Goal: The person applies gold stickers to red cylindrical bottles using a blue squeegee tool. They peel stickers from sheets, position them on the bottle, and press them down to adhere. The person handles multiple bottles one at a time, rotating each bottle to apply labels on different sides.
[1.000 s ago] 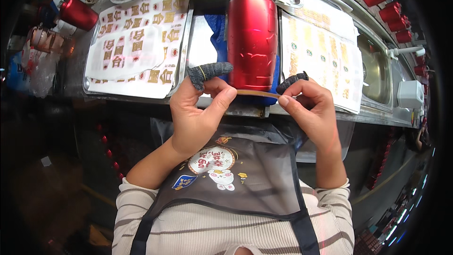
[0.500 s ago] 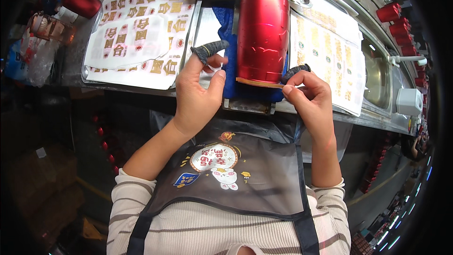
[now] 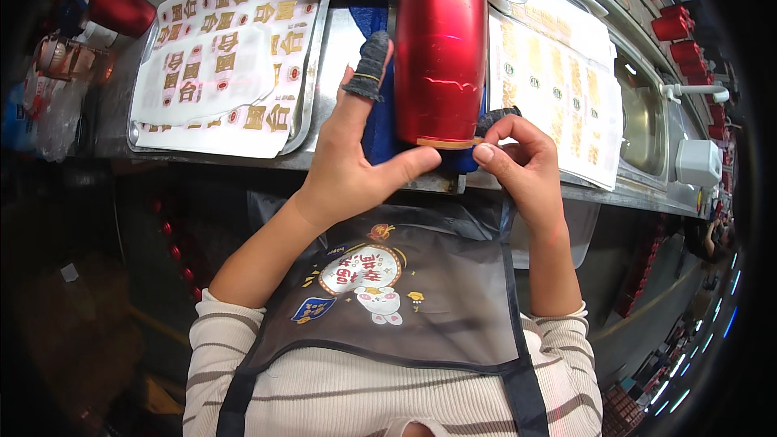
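A glossy red bottle [image 3: 442,57] with a bare threaded neck lies on a blue cloth [image 3: 377,131], its base toward me. Along the base's lower edge runs a narrow golden-brown strip [image 3: 447,144]. My right hand [image 3: 524,163] pinches the strip's right end between thumb and forefinger. My left hand [image 3: 356,146] has its thumb stretched to the base near the strip's left end. Its forefinger, in a dark finger cot [image 3: 372,61], points up along the bottle's left side; the fingers are apart. Another dark finger cot [image 3: 497,120] shows on my right hand, partly hidden.
Sheets of gold-and-red stickers [image 3: 218,73] lie on a metal tray to the left. More sticker sheets [image 3: 554,97] lie to the right, beside a metal sink [image 3: 643,133] with a white tap [image 3: 696,95]. Another red bottle [image 3: 121,8] stands far left; several line the far right.
My left hand has moved in against the bottle, its thumb now at the base and its forefinger raised along the side. My right hand keeps its pinch on the strip.
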Tool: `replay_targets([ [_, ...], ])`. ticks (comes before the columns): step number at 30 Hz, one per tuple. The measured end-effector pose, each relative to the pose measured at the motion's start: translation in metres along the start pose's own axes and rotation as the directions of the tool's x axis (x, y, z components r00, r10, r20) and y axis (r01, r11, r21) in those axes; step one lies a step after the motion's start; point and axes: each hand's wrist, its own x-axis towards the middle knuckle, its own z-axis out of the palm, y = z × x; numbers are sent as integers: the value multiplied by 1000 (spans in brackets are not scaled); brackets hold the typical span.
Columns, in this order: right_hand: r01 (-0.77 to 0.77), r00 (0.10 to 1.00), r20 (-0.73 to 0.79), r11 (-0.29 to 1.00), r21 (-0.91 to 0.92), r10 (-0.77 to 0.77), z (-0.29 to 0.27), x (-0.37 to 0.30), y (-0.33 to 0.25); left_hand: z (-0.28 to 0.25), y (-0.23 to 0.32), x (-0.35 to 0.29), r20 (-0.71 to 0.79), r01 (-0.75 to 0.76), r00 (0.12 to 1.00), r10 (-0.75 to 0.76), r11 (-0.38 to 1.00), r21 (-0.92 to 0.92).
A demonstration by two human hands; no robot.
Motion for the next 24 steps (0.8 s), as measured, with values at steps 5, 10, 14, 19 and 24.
replay_targets([
  [5,-10,1000,-24,1000,-6,10,9,6,4,5,-2,2,113,165,983,-146,970,-181],
  [10,26,1000,-18,999,35,-25,8,7,10,7,-5,3,109,137,987,-121,980,-145],
  [14,55,998,-6,998,38,-55,8,9,12,6,-5,4,127,118,986,-105,988,-95],
  [19,-2,1000,-4,998,59,2,8,4,11,4,-6,-1,75,169,985,-156,954,-246],
  [24,58,997,-52,998,-39,-60,7,4,16,14,8,0,-14,226,968,-250,899,-376],
])
